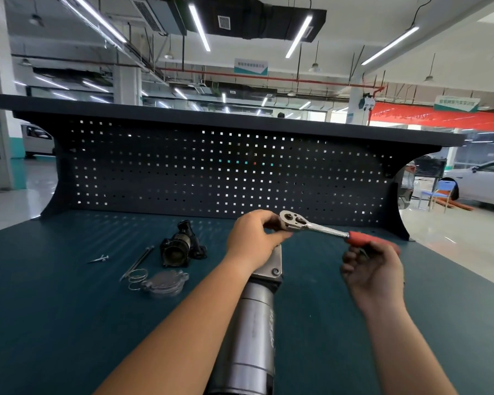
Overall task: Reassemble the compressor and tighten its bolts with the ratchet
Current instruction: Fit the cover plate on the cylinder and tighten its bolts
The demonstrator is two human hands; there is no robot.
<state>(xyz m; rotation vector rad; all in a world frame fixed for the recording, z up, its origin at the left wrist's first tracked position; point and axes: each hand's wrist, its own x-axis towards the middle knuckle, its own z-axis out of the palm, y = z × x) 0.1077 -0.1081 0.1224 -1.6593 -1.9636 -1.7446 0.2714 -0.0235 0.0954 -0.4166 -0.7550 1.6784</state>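
Note:
A long silver compressor cylinder (254, 323) lies on the green bench, running from the bottom edge toward the middle, with a bolted flange (271, 266) at its far end. My left hand (251, 240) pinches the head of a chrome ratchet (311, 225) held just above that flange. The ratchet's red handle (365, 239) points right. My right hand (374, 269) curls loosely under the handle's end, fingers partly apart, touching it at most lightly. What sits under the ratchet head is hidden by my left hand.
Left of the cylinder lie a dark compressor head piece (180, 246), a round grey cover plate (166, 283), a wire spring (137, 277), long thin bolts (139, 262) and a small bolt (100, 258). A dark pegboard (226, 172) closes the bench's back.

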